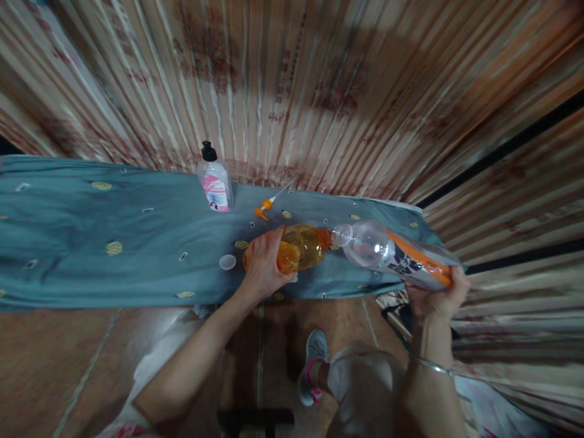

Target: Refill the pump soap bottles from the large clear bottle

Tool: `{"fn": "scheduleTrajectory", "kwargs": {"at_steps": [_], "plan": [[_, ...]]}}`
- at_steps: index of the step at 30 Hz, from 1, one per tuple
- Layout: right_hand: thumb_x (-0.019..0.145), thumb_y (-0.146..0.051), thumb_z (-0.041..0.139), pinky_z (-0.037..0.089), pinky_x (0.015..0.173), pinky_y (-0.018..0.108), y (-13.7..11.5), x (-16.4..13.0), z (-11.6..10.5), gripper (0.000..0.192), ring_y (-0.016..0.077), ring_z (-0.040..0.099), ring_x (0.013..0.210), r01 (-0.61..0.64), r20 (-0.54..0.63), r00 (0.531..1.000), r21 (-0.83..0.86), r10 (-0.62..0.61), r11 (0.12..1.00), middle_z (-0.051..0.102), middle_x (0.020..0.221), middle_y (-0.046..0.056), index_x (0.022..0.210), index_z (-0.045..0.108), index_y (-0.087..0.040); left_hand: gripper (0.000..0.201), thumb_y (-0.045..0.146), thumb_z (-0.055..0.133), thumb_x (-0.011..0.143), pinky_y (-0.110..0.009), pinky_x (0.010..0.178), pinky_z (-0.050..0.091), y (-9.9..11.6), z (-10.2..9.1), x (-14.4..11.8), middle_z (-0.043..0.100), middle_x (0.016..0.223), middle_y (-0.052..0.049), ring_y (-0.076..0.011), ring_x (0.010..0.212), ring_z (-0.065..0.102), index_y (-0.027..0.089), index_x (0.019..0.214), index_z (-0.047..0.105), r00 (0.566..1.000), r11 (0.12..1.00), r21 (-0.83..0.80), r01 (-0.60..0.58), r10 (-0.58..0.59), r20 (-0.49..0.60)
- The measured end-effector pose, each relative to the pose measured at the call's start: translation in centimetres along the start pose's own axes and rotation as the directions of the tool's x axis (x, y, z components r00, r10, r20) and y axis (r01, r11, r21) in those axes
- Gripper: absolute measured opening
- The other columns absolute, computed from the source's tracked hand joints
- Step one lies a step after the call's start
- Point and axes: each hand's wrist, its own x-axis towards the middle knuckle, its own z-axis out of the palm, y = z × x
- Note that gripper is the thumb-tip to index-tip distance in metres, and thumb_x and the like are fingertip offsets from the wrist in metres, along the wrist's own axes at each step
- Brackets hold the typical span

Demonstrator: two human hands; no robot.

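My left hand [263,264] grips an orange bottle [303,245] of amber liquid that stands on the blue-grey cloth [91,243]. My right hand [437,293] holds a clear plastic bottle [392,250] with an orange and white label, tipped on its side. Its open neck meets the orange bottle's mouth at about the same height. A small white cap [227,262] lies on the cloth just left of my left hand. An orange pump nozzle with a thin tube [267,207] lies behind the bottles.
A clear pump bottle with a pink label and black top [214,181] stands at the back of the cloth. A striped patterned curtain [292,85] hangs behind. Below are a brown tiled floor [68,359], my knee and a grey shoe [314,365].
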Motion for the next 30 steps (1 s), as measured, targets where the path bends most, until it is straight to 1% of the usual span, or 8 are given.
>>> {"fn": "scheduleTrajectory", "kwargs": {"at_steps": [4,7,13,18,23,25,30], "plan": [[0.06,-0.048,0.063,0.051,0.055,0.03,0.0,-0.1,0.0,0.043,0.0207,0.062,0.076,-0.001,0.005,1.0,0.019,0.0,1.0,0.061,0.075,0.002,0.089,0.062,-0.017,0.095,0.031,0.076,0.059,-0.045,0.101,0.038,-0.1,0.1,-0.1,0.052,0.129,-0.012,-0.0319,0.116,0.051,0.02,0.141,0.029,1.0,1.0,-0.004,-0.011,0.011,-0.01],[0.06,-0.048,0.063,0.053,0.056,0.031,0.0,0.0,-0.2,0.041,0.0213,0.064,0.08,-0.006,0.011,1.0,0.034,0.006,0.999,0.063,0.08,0.002,0.088,0.062,-0.018,0.095,0.031,0.075,0.06,-0.045,0.101,0.038,-0.1,0.1,-0.1,0.052,0.128,-0.012,-0.0318,0.116,0.051,0.02,0.142,0.028,1.0,1.0,0.001,-0.023,0.023,-0.01],[0.06,-0.048,0.063,0.053,0.056,0.03,0.2,0.3,-0.6,0.04,0.0207,0.065,0.081,-0.004,0.008,1.0,0.048,0.003,0.999,0.065,0.086,0.002,0.088,0.062,-0.019,0.098,0.033,0.077,0.059,-0.046,0.101,0.037,0.1,0.0,0.0,0.051,0.128,-0.012,-0.0328,0.116,0.05,0.021,0.143,0.026,1.0,1.0,-0.002,-0.017,0.017,0.022],[0.059,-0.05,0.062,0.052,0.054,0.031,0.2,0.3,-0.8,0.042,0.0217,0.065,0.081,0.003,-0.009,1.0,0.013,-0.003,1.0,0.066,0.087,0.003,0.086,0.062,-0.018,0.099,0.035,0.078,0.059,-0.047,0.103,0.036,0.1,0.0,0.0,0.05,0.13,-0.013,-0.0335,0.118,0.049,0.02,0.143,0.027,0.999,1.0,-0.003,-0.021,0.021,0.029],[0.06,-0.05,0.063,0.054,0.058,0.033,0.0,0.3,-1.0,0.042,0.0227,0.065,0.085,0.016,-0.001,1.0,0.029,-0.016,0.999,0.065,0.089,0.003,0.088,0.062,-0.018,0.099,0.036,0.078,0.059,-0.048,0.104,0.035,0.1,0.1,-0.1,0.05,0.13,-0.013,-0.0338,0.118,0.048,0.018,0.143,0.028,0.999,1.0,0.007,-0.022,0.022,0.034],[0.061,-0.049,0.063,0.054,0.058,0.033,0.0,0.4,-1.1,0.042,0.0229,0.065,0.085,0.009,0.005,1.0,0.041,-0.009,0.999,0.065,0.089,0.003,0.089,0.062,-0.019,0.099,0.035,0.078,0.059,-0.048,0.104,0.035,0.1,0.1,0.0,0.05,0.13,-0.013,-0.0337,0.118,0.048,0.019,0.143,0.028,0.999,1.0,0.0,-0.019,0.019,0.036],[0.061,-0.048,0.064,0.052,0.057,0.032,0.2,0.7,-1.5,0.039,0.0221,0.065,0.083,0.011,-0.001,1.0,0.058,-0.011,0.998,0.065,0.088,0.003,0.085,0.06,-0.018,0.103,0.035,0.079,0.057,-0.048,0.103,0.035,0.2,0.1,0.0,0.05,0.13,-0.012,-0.0339,0.118,0.048,0.022,0.144,0.026,0.999,1.0,0.0,-0.014,0.014,0.039]]}}
